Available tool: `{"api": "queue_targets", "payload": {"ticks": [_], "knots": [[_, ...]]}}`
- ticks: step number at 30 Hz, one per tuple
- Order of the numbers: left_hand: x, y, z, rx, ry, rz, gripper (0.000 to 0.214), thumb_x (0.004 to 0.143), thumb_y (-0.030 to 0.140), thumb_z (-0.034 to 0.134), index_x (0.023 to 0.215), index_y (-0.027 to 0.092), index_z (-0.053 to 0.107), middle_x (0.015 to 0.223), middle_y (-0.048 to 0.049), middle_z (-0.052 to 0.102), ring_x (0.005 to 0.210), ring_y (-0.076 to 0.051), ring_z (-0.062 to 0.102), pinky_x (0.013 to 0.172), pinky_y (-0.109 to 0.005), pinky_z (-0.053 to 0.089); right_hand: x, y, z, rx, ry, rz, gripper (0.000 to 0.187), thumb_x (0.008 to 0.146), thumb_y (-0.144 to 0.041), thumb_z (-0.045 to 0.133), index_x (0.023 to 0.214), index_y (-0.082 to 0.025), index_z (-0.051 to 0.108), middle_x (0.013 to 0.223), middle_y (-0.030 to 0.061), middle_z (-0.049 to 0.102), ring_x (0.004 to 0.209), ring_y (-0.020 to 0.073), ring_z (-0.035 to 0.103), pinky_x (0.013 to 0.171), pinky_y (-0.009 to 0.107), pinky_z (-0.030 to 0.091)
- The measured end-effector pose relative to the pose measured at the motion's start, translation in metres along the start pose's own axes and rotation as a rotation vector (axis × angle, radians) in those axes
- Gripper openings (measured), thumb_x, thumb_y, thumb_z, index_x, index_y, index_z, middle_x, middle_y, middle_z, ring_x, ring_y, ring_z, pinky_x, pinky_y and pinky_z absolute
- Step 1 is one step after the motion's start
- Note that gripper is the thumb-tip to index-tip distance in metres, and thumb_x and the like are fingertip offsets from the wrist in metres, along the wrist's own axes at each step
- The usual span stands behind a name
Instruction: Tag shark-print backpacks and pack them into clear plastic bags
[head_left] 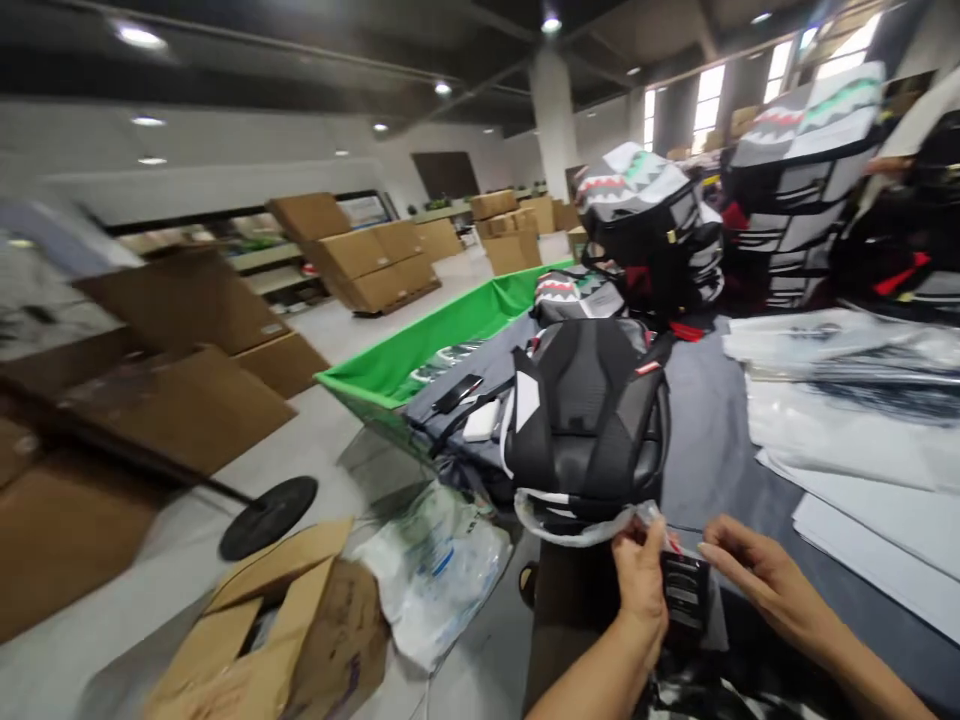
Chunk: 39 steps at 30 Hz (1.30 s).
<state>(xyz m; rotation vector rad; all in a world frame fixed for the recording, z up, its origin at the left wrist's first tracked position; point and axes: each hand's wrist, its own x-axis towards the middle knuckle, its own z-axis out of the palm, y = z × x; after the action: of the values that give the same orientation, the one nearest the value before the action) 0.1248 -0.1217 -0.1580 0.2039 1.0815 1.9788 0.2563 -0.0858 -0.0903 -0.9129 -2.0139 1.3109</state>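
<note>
On my feed, a black backpack (585,420) lies on the grey surface (712,450), with a green-lined bin (420,345) and shark-print backpacks (645,225) beyond it. A white loop (570,525) runs sideways from the backpack's lower edge to my left hand (637,590), whose fingers (630,545) pinch its clear end. My right hand (772,580) is just beside it, its fingers (724,548) loosely spread near a black tag (686,590).
</note>
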Motion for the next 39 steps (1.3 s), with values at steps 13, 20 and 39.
{"api": "queue_targets", "payload": {"ticks": [13,20,39], "knots": [[-0.006,0.010,-0.002,-0.021,-0.119,0.036,0.059,0.063,0.054,0.091,0.105,0.017,0.070,0.111,-0.0107,0.074,0.115,-0.030,0.067,0.108,-0.040,0.047,0.075,0.017,0.007,-0.529,-0.149,-0.097,0.030,0.091,-0.054,0.045,0.077,-0.027,0.048,0.063,-0.0015,0.061,0.057,0.0188,0.057,0.057,0.029,0.037],[-0.002,0.006,0.000,-0.061,0.021,-0.071,0.059,0.059,0.058,0.091,0.094,0.015,0.072,0.102,-0.0111,0.076,0.101,-0.026,0.071,0.099,-0.039,0.052,0.074,0.023,0.001,-0.324,-0.258,-0.106,0.040,0.095,-0.059,0.039,0.076,-0.025,0.048,0.067,0.0003,0.061,0.062,0.0171,0.055,0.063,0.028,0.045],[0.001,0.006,0.003,-0.171,0.208,-0.146,0.062,0.041,0.043,0.102,0.084,0.017,0.065,0.090,-0.0093,0.076,0.089,-0.026,0.074,0.090,-0.040,0.057,0.061,0.015,0.027,0.116,-0.200,0.302,0.065,0.076,-0.083,0.057,0.073,-0.019,0.067,0.074,0.0064,0.068,0.076,0.0241,0.063,0.067,0.033,0.052]]}}
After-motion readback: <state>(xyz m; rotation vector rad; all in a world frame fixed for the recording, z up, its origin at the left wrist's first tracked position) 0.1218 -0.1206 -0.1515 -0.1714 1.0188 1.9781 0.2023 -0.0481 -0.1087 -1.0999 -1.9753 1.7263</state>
